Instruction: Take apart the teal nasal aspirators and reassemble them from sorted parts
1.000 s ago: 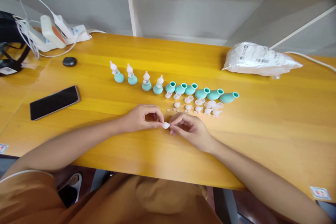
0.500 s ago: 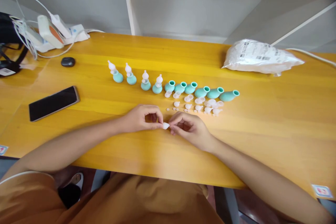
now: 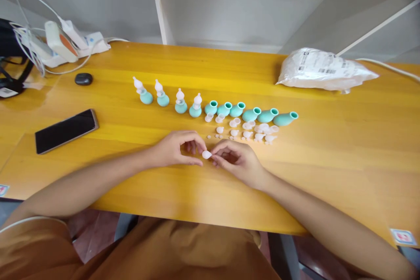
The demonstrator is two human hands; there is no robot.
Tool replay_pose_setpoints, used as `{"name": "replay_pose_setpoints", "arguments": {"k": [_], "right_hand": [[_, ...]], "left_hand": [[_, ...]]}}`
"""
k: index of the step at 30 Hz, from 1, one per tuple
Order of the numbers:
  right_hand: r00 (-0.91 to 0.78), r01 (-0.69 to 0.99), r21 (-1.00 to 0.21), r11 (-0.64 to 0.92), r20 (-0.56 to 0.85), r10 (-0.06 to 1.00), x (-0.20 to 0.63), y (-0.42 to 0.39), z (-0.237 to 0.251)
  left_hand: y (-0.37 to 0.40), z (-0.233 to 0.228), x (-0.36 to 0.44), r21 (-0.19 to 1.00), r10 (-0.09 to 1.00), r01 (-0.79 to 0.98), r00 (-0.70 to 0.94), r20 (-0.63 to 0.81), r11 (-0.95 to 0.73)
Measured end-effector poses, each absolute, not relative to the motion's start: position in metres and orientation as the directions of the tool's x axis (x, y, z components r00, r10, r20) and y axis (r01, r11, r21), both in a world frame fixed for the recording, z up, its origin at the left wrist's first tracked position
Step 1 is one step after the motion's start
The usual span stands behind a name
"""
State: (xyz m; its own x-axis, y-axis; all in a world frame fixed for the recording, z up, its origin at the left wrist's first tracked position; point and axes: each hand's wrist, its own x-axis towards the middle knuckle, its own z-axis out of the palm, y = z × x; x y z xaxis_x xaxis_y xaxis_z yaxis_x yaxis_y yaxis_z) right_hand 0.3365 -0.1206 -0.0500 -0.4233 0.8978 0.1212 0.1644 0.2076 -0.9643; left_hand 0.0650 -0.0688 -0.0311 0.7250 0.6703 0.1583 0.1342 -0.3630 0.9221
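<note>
Near the middle of the frame, low over the yellow table (image 3: pixel 328 148), the person's two hands meet around a small white cap (image 3: pixel 206 154). The left hand (image 3: pixel 175 148) has its fingers curled and thumb stretched toward the cap; the right hand (image 3: pixel 238 162) pinches it at the fingertips, other fingers loosely folded. Compared with a second ago, little has moved: the cap sits a shade higher and now looks to be held more by the right hand's fingertips, the left seeming to ease its pinch, though I cannot tell if it has let go. Just above the hands lie loose white pieces (image 3: pixel 244 129), and behind them a row of teal bulbs (image 3: pixel 251 114), four at the left already topped (image 3: pixel 179 101). I'd judge the fitting of this piece is mid-way.
</note>
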Motion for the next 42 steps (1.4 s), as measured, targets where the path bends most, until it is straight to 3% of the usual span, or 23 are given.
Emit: {"name": "replay_pose_setpoints", "arguments": {"k": [3,6,20,26,33,35,39,42], "right_hand": [[-0.423,0.260,-0.871,0.416,0.285,0.860,0.339,-0.117,-0.047],[-0.467,0.276,-0.810,0.517,0.357,0.809,0.339,-0.115,-0.045],[-0.505,0.274,-0.756,0.594,0.412,0.758,0.338,-0.114,-0.046],[-0.531,0.336,-0.614,0.714,0.503,0.682,0.340,-0.110,-0.049],[-0.582,0.386,-0.506,0.771,0.515,0.629,0.339,-0.109,-0.050],[-0.586,0.390,-0.492,0.778,0.519,0.622,0.339,-0.109,-0.049],[-0.585,0.383,-0.473,0.793,0.541,0.605,0.338,-0.108,-0.049],[-0.579,0.384,-0.456,0.803,0.559,0.593,0.337,-0.109,-0.049]], "left_hand": [[-0.071,-0.034,0.066,0.858,0.654,0.196,0.731,0.196,-0.475],[-0.074,-0.036,0.067,0.802,0.630,0.233,0.746,0.216,-0.550],[-0.076,-0.035,0.068,0.765,0.612,0.236,0.752,0.246,-0.598],[-0.075,-0.036,0.069,0.712,0.611,0.273,0.744,0.271,-0.647],[-0.078,-0.031,0.070,0.632,0.584,0.300,0.753,0.303,-0.715],[-0.076,-0.031,0.069,0.549,0.556,0.311,0.748,0.363,-0.776],[-0.069,-0.029,0.067,0.199,0.444,0.399,0.752,0.487,-0.895],[-0.062,-0.026,0.069,0.100,0.442,0.452,0.764,0.470,-0.887]]}}
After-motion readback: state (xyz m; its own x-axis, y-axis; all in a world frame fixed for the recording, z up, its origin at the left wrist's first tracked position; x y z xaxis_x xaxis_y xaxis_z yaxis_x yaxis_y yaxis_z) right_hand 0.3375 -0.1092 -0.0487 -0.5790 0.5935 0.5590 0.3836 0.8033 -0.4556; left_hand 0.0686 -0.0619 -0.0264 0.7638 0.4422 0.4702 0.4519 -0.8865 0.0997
